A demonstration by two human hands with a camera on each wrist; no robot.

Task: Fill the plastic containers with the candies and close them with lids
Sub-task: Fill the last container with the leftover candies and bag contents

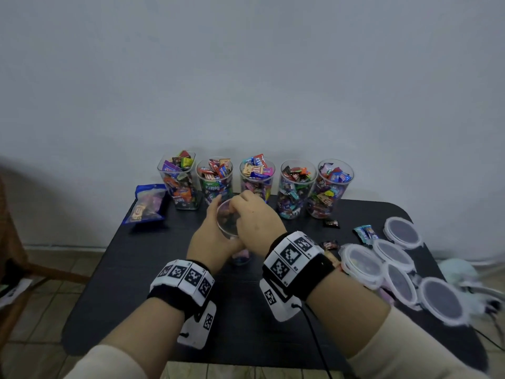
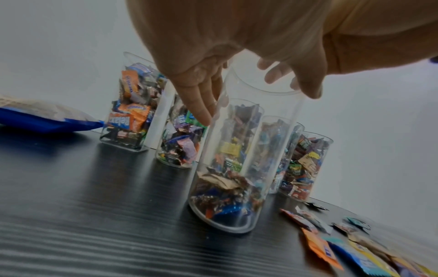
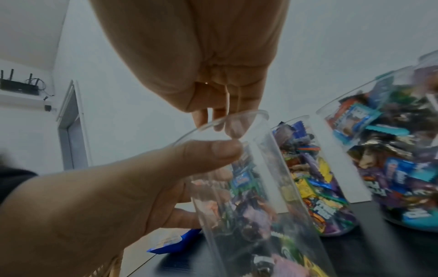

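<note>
Far left on the black table (image 1: pixel 142 283), a blue bag (image 1: pixel 146 205) lies flat, near the back edge.

Along the back edge, by the wall, five clear jars stand in a row, all heaped with wrapped candies and all without lids: first jar (image 1: pixel 179 180), second jar (image 1: pixel 215 177), third jar (image 1: pixel 257 177), fourth jar (image 1: pixel 296 188), fifth jar (image 1: pixel 330 187).

In front of the second and third jars stands the sixth jar (image 2: pixel 239 168), upright on the table, uncovered. It holds only a shallow layer of candies (image 2: pixel 225 193) at the bottom.

Left hand (image 1: pixel 211 239): wrapped round the upper wall of the sixth jar, thumb on the near side just under the rim, fingers on the far side. Grip is firm.

Right hand (image 1: pixel 257 220): poised over the mouth of the same jar, fingers pointing down with tips bunched at or just inside the rim. Whether they hold a candy cannot be told.

Right of the hands, a few loose candies (image 1: pixel 366 232) lie on the table. Beyond them, at the right edge, five round lids (image 1: pixel 401 233) lie flat in an overlapping cluster, well apart from the jars.
</note>
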